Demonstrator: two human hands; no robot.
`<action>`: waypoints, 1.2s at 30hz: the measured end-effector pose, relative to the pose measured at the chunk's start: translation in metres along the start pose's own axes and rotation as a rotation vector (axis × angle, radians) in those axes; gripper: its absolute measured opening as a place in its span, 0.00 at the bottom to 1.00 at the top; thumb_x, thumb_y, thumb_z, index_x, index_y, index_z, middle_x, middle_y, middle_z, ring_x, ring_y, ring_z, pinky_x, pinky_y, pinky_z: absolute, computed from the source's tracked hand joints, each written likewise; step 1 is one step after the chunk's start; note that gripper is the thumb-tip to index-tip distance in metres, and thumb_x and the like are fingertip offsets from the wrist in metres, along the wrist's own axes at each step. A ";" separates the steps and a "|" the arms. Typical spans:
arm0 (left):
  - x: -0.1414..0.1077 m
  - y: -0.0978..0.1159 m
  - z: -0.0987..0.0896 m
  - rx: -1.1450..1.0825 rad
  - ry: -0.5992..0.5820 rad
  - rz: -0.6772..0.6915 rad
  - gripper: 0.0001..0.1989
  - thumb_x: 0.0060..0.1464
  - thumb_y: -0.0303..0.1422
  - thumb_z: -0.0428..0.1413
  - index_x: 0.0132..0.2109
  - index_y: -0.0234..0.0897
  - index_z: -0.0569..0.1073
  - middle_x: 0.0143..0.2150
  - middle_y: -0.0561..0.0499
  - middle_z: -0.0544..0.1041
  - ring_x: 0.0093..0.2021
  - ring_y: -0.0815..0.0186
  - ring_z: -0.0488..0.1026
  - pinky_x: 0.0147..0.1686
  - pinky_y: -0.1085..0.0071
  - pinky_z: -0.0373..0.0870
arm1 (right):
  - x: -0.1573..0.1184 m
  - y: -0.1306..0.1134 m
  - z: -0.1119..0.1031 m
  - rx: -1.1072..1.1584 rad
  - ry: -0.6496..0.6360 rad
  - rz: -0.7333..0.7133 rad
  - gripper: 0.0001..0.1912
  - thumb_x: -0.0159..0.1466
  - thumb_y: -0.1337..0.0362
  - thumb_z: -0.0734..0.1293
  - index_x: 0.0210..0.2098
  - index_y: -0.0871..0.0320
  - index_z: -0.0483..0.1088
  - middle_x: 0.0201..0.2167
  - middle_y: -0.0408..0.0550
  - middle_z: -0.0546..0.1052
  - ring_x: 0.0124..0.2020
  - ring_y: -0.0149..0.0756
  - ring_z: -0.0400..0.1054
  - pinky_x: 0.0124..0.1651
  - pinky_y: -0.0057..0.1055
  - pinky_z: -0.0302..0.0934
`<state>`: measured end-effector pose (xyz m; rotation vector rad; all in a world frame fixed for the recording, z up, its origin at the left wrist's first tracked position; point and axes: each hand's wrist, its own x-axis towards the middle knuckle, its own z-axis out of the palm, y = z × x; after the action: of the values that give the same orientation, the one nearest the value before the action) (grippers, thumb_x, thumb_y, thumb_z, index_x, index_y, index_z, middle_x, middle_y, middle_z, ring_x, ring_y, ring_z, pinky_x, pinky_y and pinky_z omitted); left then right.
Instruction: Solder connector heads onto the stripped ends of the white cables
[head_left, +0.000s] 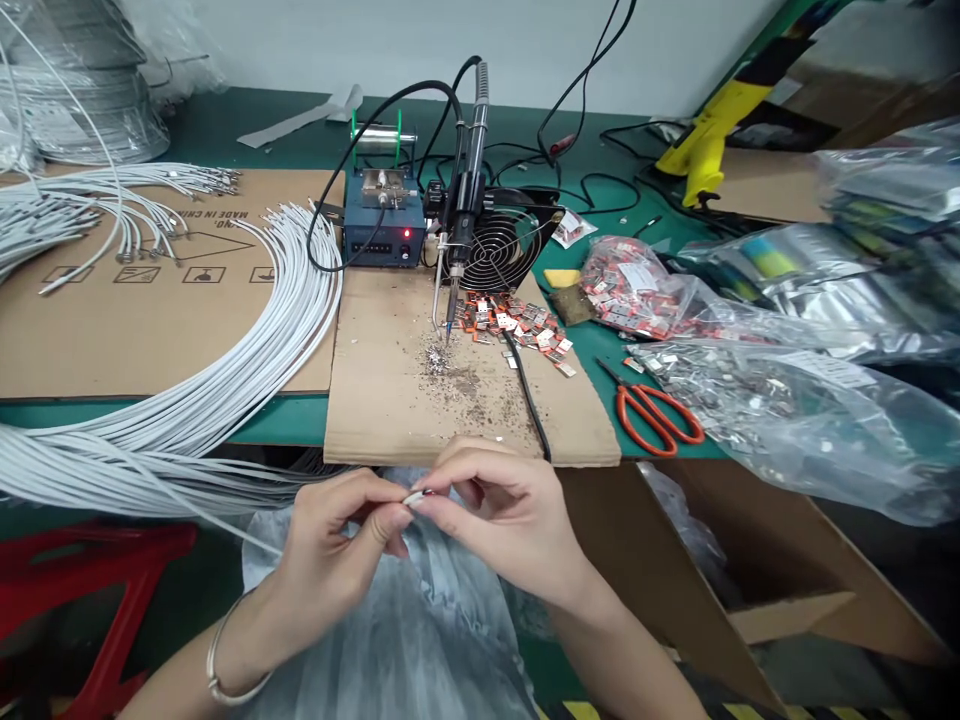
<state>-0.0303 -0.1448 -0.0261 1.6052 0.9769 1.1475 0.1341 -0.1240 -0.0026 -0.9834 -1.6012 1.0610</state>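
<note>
Above my lap, just in front of the table edge, my two hands meet. My left hand (pixel 337 545) pinches the end of a white cable (pixel 413 498) between thumb and fingertips. My right hand (pixel 514 515) closes thumb and forefinger on the tip of that same end, where a small dark reddish bit shows; its exact shape is too small to make out. One white cable runs from the big bundle (pixel 277 340) at the left towards my left wrist. Beyond my hands, a soldering iron (pixel 466 200) hangs tip down in a stand over cardboard.
Small orange and metal connectors (pixel 525 325) lie in a pile near a black fan (pixel 502 245). A blue soldering station (pixel 382 220) carries a solder spool (pixel 379 140). Orange-handled scissors (pixel 652 410) and bags of parts (pixel 795 400) lie right. A cardboard box (pixel 750 560) stands below.
</note>
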 end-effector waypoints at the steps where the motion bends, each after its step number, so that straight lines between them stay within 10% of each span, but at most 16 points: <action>1: 0.000 -0.001 0.000 0.010 -0.003 0.006 0.07 0.55 0.23 0.53 0.36 0.36 0.75 0.22 0.55 0.73 0.20 0.73 0.72 0.23 0.80 0.68 | 0.000 0.000 0.000 -0.007 0.001 0.002 0.02 0.54 0.69 0.71 0.25 0.59 0.75 0.19 0.44 0.72 0.21 0.29 0.61 0.22 0.26 0.52; 15: 0.004 0.011 0.015 -0.298 0.063 -0.304 0.08 0.53 0.32 0.58 0.28 0.32 0.73 0.16 0.54 0.73 0.16 0.71 0.71 0.18 0.79 0.69 | -0.009 0.008 0.011 0.176 0.177 -0.033 0.08 0.54 0.73 0.68 0.20 0.59 0.69 0.16 0.38 0.63 0.18 0.26 0.56 0.21 0.25 0.50; 23: 0.002 0.006 0.016 -0.549 0.049 -0.492 0.15 0.46 0.39 0.63 0.26 0.31 0.72 0.17 0.54 0.73 0.13 0.71 0.70 0.13 0.80 0.66 | -0.013 0.015 -0.002 -0.191 0.318 -0.356 0.09 0.54 0.77 0.65 0.26 0.57 0.69 0.20 0.41 0.68 0.22 0.29 0.62 0.25 0.28 0.56; 26: -0.004 -0.002 0.008 -0.590 0.063 -0.535 0.12 0.48 0.38 0.62 0.30 0.32 0.74 0.19 0.53 0.74 0.13 0.74 0.69 0.11 0.84 0.61 | -0.018 0.016 -0.057 -0.564 0.503 -0.113 0.03 0.58 0.67 0.65 0.28 0.55 0.69 0.24 0.44 0.71 0.26 0.33 0.65 0.29 0.31 0.59; 30: -0.008 -0.005 0.000 -0.613 0.064 -0.549 0.11 0.49 0.36 0.62 0.38 0.35 0.76 0.21 0.54 0.74 0.10 0.79 0.64 0.09 0.87 0.53 | -0.018 0.022 -0.140 -1.144 0.423 0.533 0.08 0.55 0.62 0.65 0.34 0.57 0.68 0.24 0.49 0.71 0.25 0.40 0.65 0.28 0.35 0.57; 36: -0.009 -0.002 0.000 -0.627 0.002 -0.552 0.12 0.50 0.38 0.60 0.42 0.39 0.77 0.22 0.54 0.73 0.11 0.81 0.61 0.10 0.87 0.52 | -0.010 0.033 -0.176 -1.232 0.265 0.774 0.07 0.52 0.64 0.66 0.24 0.54 0.61 0.18 0.48 0.68 0.23 0.43 0.64 0.26 0.34 0.52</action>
<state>-0.0332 -0.1525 -0.0299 0.7680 0.8672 0.9323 0.3100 -0.0905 -0.0056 -2.5739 -1.6075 0.2162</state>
